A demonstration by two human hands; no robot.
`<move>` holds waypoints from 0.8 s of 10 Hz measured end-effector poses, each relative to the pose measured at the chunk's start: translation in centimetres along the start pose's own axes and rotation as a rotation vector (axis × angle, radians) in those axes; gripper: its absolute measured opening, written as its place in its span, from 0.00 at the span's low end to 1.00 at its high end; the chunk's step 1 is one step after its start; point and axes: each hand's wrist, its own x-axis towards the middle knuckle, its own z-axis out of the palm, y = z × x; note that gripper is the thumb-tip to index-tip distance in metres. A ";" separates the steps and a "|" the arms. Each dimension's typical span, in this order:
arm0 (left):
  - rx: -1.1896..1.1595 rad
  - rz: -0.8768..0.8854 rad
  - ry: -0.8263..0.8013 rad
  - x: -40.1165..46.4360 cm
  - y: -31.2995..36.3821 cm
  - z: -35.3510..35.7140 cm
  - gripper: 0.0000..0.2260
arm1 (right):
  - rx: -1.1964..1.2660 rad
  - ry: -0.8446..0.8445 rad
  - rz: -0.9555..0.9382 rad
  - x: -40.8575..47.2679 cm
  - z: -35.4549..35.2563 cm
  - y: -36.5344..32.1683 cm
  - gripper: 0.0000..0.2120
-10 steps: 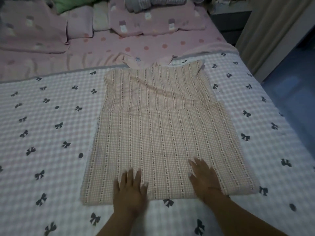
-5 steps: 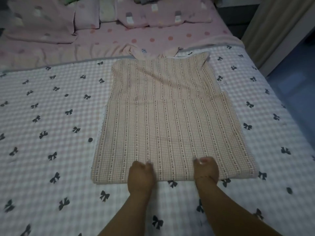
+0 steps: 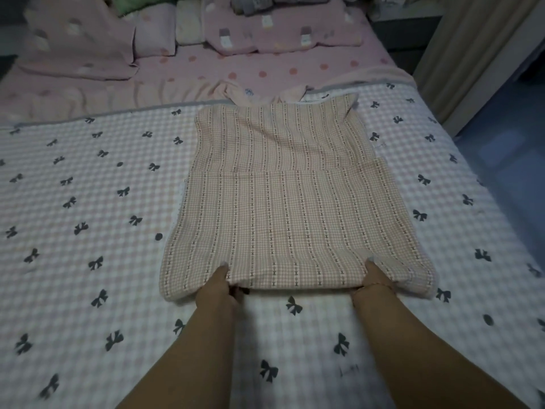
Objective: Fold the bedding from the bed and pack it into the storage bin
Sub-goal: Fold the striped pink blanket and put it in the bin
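Observation:
A beige striped folded blanket (image 3: 283, 208) lies flat in the middle of the bed, on a white checked cover with dark bows (image 3: 88, 231). My left hand (image 3: 219, 283) grips the blanket's near edge left of centre, thumb on top and fingers tucked under the cloth. My right hand (image 3: 376, 277) grips the same edge further right, its fingers also hidden under the fabric. Between the two hands the near edge is lifted slightly off the cover. No storage bin is in view.
Pink pillows (image 3: 280, 31) and folded pink bedding (image 3: 79, 51) line the head of the bed, over a pink dotted sheet (image 3: 236, 72). A beige curtain (image 3: 472, 48) hangs at the right, with blue floor (image 3: 507, 137) beside the bed's right edge.
My hands went from lying flat on the blanket to curling at its near edge, and now both grip that edge and lift it slightly.

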 end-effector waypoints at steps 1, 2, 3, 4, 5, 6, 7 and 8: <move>0.011 0.073 -0.015 -3.0 0.9 -0.4 0.18 | 0.263 -0.035 -0.002 2.5 0.0 -0.6 0.33; 0.002 0.134 -0.053 -4.4 0.9 -1.1 0.16 | 0.066 -0.071 -0.033 1.4 -1.1 -1.2 0.27; -0.011 0.190 -0.088 -6.5 0.8 -1.8 0.18 | -0.097 -0.023 -0.107 -0.3 -2.7 -1.7 0.23; -0.018 0.235 -0.099 -8.2 0.1 -3.3 0.19 | -0.164 0.070 -0.231 -1.9 -3.8 -1.8 0.27; -0.002 0.273 -0.111 -10.1 -1.2 -5.9 0.21 | -0.211 0.147 -0.272 -4.1 -6.2 -0.9 0.30; -0.013 0.278 -0.103 -12.1 -2.6 -9.1 0.21 | -0.216 0.144 -0.303 -5.8 -9.0 0.9 0.30; 0.018 0.275 -0.077 -14.2 -4.0 -12.9 0.21 | -0.301 0.160 -0.312 -9.3 -12.1 2.4 0.30; -0.006 0.270 -0.081 -17.2 -5.2 -16.4 0.23 | -0.371 0.183 -0.311 -12.2 -15.6 3.9 0.29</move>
